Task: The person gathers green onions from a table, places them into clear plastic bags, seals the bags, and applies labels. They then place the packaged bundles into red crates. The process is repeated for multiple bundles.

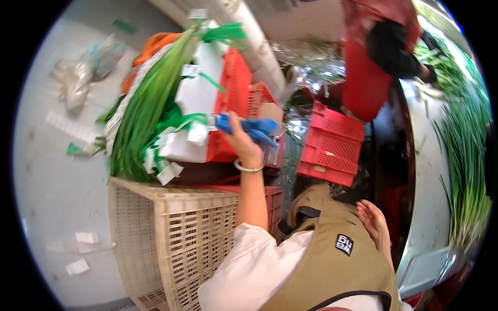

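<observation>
My left hand [244, 142], with a bangle on its wrist, is closed around a blue hand-held object [258, 128], blurred, perhaps a tool. It is over the edge of a red plastic crate [233, 85]. White sheeting [198, 93] lies against that crate, with green ties [223, 33] and white tags [196, 134] on it. Left of these lies a bundle of long green leafy stalks [149, 112]. My right hand [371, 219] hangs beside my brown vest, fingers apart, holding nothing visible.
A beige slatted crate [202, 206] stands close to my left arm. Ahead is another red crate [330, 144] on the floor. A co-worker in a red apron [365, 77] handles greens at the right table [428, 155], where long green stalks [467, 167] lie. Plastic bags [76, 83] rest at far left.
</observation>
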`<state>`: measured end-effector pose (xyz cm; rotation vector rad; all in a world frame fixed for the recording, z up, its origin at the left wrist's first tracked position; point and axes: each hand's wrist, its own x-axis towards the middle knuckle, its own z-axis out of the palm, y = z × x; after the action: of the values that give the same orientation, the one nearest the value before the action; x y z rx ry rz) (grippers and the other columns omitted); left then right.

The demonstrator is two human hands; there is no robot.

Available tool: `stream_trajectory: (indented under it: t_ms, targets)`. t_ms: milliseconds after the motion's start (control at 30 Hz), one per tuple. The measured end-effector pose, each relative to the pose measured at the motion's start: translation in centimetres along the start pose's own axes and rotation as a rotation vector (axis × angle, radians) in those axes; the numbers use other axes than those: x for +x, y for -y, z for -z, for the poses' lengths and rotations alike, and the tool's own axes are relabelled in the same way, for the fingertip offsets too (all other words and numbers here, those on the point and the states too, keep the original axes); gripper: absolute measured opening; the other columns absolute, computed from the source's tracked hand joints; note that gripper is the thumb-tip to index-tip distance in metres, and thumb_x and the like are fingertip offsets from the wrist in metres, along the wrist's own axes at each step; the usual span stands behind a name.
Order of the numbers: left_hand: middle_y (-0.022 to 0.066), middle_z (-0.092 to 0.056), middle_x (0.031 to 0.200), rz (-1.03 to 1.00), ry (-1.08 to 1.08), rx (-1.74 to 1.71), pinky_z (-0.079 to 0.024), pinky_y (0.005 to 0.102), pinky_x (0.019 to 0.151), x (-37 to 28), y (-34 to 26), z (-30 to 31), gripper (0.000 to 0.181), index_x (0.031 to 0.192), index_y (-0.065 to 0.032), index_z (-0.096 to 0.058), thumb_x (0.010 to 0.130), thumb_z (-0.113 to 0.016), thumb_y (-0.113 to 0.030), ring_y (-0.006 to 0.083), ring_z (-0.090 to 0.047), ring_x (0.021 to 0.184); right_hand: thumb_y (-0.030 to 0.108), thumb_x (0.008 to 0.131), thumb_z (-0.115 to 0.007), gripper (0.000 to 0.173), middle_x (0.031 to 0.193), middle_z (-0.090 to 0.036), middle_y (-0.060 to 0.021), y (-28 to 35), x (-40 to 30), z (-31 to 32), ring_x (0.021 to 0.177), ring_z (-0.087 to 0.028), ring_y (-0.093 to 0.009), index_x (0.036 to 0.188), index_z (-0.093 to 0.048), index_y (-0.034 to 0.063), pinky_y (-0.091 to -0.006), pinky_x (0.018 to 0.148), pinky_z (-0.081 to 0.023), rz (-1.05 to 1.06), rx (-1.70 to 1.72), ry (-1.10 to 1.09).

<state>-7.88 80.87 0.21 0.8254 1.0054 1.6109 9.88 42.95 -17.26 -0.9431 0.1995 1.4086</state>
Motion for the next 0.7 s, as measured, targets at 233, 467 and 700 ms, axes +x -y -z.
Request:
stream_trajectory:
  t_ms: [233,467,700]
  targets:
    - [0.0279,-0.056,0.093,-0.917,-0.250,1.007,-0.044,0.0443,0.074,13.1,-16.2,1.8,0.051,0.093,0.0122,-0.047,0.089,-0.041,-0.039,0.0404,-0.056,0.081,0.017,0.091,-0.047,0.021,0.100,-0.061,-0.0127,-1.4,3.6,-3.8,0.084,-0.060,-0.020,0.105,-0.054,0.0018,-0.0316,0.077,-0.050,0.011,-0.035,-0.110]
    - [0.0047,-0.058,0.074,-0.264,0.861,1.124,-0.044,0.0334,0.056,32.4,-7.3,8.4,0.016,0.093,-0.0059,-0.057,0.083,-0.053,-0.018,0.0174,-0.053,0.065,0.010,0.090,-0.042,0.022,0.096,-0.064,-0.0107,-1.8,2.3,-5.9,0.081,-0.063,-0.017,0.105,-0.056,0.0009,-0.0288,0.074,-0.052,0.120,-0.165,-0.159]
    - [0.0058,-0.059,0.078,-0.784,0.997,1.733,-0.045,0.0301,0.060,8.8,3.5,-9.4,0.019,0.095,-0.0021,-0.058,0.085,-0.051,-0.017,0.0175,-0.054,0.068,0.015,0.080,-0.059,0.040,0.103,-0.060,-0.0154,-0.2,-1.5,1.8,0.088,-0.060,-0.020,0.114,-0.047,-0.0026,-0.0341,0.076,-0.050,0.376,-0.555,-0.293]
